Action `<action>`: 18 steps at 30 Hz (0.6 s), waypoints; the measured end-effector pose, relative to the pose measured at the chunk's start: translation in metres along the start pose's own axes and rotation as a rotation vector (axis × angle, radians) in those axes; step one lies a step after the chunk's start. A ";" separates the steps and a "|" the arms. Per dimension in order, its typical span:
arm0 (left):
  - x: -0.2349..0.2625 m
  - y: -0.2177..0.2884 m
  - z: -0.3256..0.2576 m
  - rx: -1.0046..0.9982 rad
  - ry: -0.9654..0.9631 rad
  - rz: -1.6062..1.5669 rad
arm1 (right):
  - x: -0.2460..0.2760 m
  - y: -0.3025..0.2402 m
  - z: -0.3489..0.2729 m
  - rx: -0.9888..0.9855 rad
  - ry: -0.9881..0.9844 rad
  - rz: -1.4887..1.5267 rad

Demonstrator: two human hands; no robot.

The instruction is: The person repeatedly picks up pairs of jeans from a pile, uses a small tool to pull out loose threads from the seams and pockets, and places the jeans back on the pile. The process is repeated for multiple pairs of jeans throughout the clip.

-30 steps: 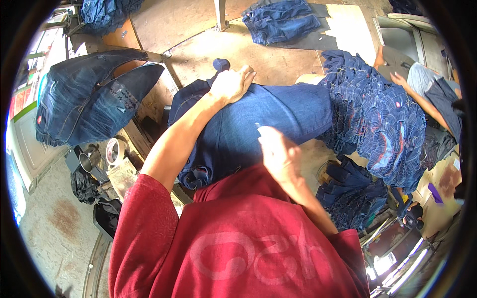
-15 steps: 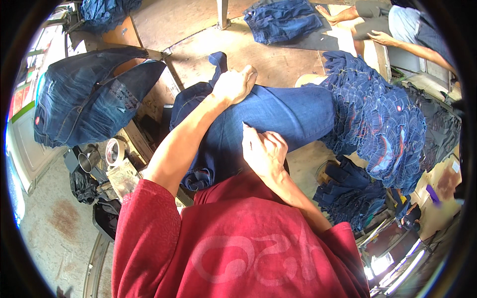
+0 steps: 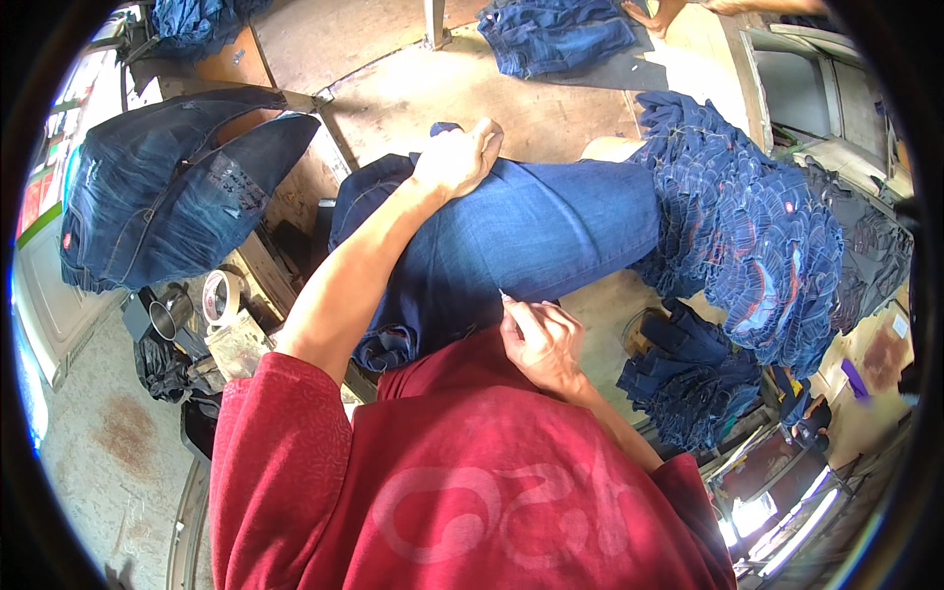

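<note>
Fingers of the right hand are bent and drawn together, thumb and forefinger pinching a small pale-tipped thing too tiny to identify. In the head view, that tip is at the near edge of the blue denim garment, which spreads forward and rightward from it; half a second ago it was over the middle of the cloth, so the right hand has drawn back toward the red shirt.

Beyond and left of those fingers, the left hand has stayed at the garment's far edge, its fingers folded and pressed together; their tips are hidden, so I cannot tell whether they pinch cloth. Just past them, a dark blue strip shows less of itself than in the previous frame.

Right of the right-hand fingers, a heap of ragged-edged denim rises near the garment's end, with a smaller denim pile nearer. Well left of both hands' fingers are faded jeans and a tape roll. Far ahead, a co-worker's foot shows at the upper edge, while the hand seen there earlier has gone.
</note>
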State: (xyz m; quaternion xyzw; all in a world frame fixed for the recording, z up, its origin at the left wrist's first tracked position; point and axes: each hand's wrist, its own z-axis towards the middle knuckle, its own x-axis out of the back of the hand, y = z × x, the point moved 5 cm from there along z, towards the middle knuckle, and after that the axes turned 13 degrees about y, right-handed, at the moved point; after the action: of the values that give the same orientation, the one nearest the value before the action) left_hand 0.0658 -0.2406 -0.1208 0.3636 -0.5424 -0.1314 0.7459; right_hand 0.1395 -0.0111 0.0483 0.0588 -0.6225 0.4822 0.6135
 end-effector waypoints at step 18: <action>0.005 0.003 0.001 0.083 -0.105 0.012 | -0.032 -0.005 0.037 0.078 0.073 -0.119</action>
State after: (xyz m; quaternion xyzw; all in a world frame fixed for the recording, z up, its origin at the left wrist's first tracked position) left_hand 0.0656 -0.2415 -0.1150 0.3837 -0.5878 -0.1231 0.7015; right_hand 0.1247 -0.0553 0.0324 0.1020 -0.5759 0.4706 0.6606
